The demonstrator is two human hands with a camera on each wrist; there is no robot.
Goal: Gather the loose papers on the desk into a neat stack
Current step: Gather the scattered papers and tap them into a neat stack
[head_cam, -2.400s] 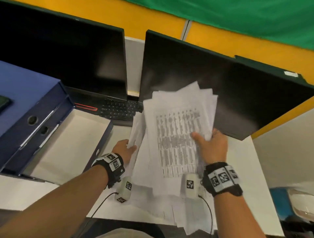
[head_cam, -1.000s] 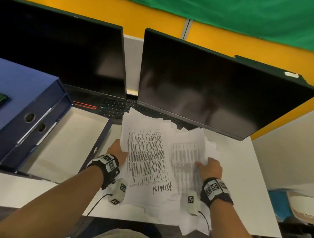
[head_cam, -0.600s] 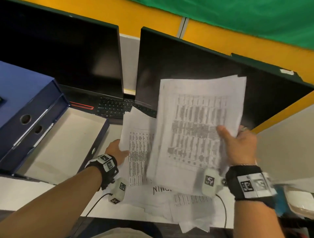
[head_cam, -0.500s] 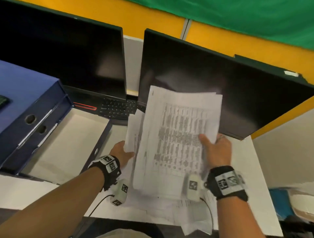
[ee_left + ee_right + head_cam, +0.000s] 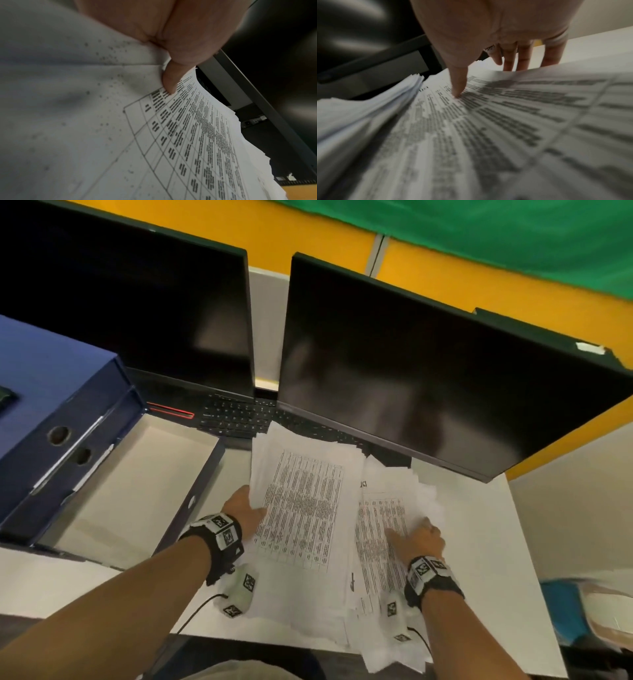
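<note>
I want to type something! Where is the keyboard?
In the head view the black keyboard sits at the back of the desk, tucked under the two dark monitors, just beyond the papers and right of the open blue box.

The left hand [image 5: 244, 510] holds the left edge of a printed sheet [image 5: 301, 501] atop the loose papers [image 5: 387, 542] on the white desk [image 5: 486, 542]; the right hand [image 5: 419, 539] grips their right side
</note>
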